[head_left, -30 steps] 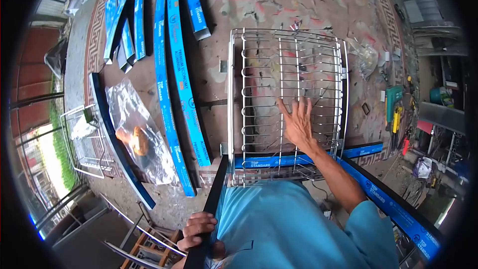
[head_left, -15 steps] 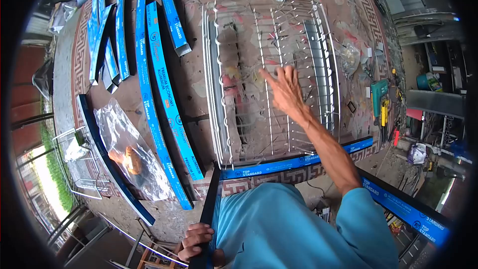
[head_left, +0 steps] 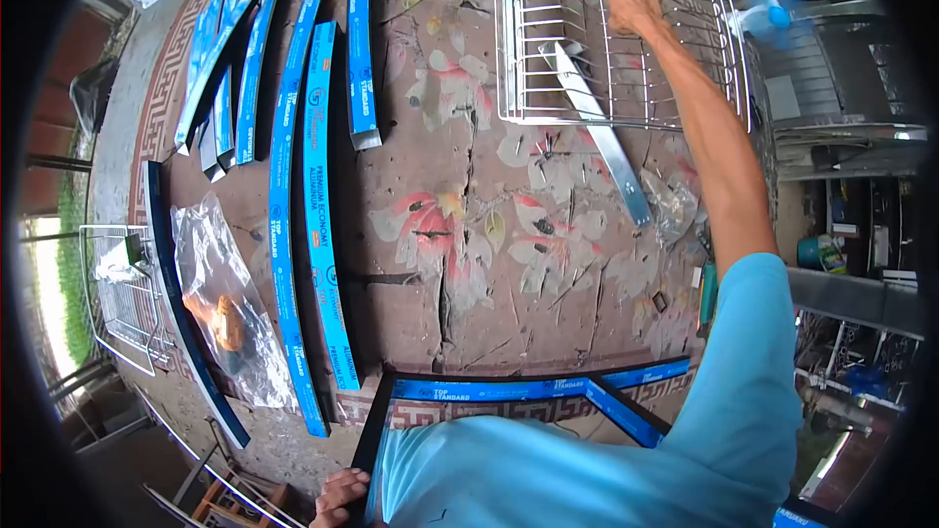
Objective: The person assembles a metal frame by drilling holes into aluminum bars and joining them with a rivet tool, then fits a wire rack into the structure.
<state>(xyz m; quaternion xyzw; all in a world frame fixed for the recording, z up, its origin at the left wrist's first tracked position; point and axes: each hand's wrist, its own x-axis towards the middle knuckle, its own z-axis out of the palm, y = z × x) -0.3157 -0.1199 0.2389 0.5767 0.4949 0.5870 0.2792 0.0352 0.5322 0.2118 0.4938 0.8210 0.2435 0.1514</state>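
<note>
A silver wire rack [head_left: 675, 124] lies at the far side of the floral-patterned work surface. My right hand [head_left: 634, 8] reaches out over it, one finger stretched to the left and the others bent down among its wires. At the bottom edge of the view, my left hand [head_left: 342, 495] wraps its fingers around a dark upright frame bar [head_left: 376, 430]. This bar meets a blue-filmed aluminum bar [head_left: 509, 389] along the near edge, forming a corner. A short blue bar [head_left: 626, 415] slants off it, partly behind my shirt.
Several blue-wrapped aluminum profiles [head_left: 323, 186] lie lengthwise on the left. Beside them are a clear plastic bag [head_left: 220, 274] with an orange item, a dark bar [head_left: 181, 293] and a smaller wire rack [head_left: 122, 298]. A bare metal strip [head_left: 611, 161] pokes from under the large rack.
The large wire rack has slid away from me with my right hand on it, baring the floral surface and the metal strip. My left hand stays on the dark bar.
</note>
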